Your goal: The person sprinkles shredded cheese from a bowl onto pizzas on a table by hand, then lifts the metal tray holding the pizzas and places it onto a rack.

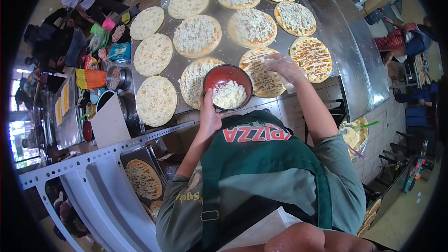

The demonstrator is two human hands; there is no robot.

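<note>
My left hand (211, 111) grips the rim of a red bowl with a dark outside (215, 75), thumb on the near left edge. Crumbled white cheese (229, 94) lies in the bowl, which covers part of a cheese-topped pizza (190, 83). My right hand (285, 69), in a clear plastic glove, hangs over a sauced pizza (263, 81) partly sprinkled with white. Its fingers are bent together; what they hold is hidden. To its right lies a pizza with brown topping and white sauce stripes (311, 60).
Several more pizzas cover the metal table (326, 23). Left stand an orange packet (91, 79), a metal container (113, 78) and a perforated white rack (107, 151). A tub of pale cream (353, 135) sits at right. Other people (410, 42) are around the room.
</note>
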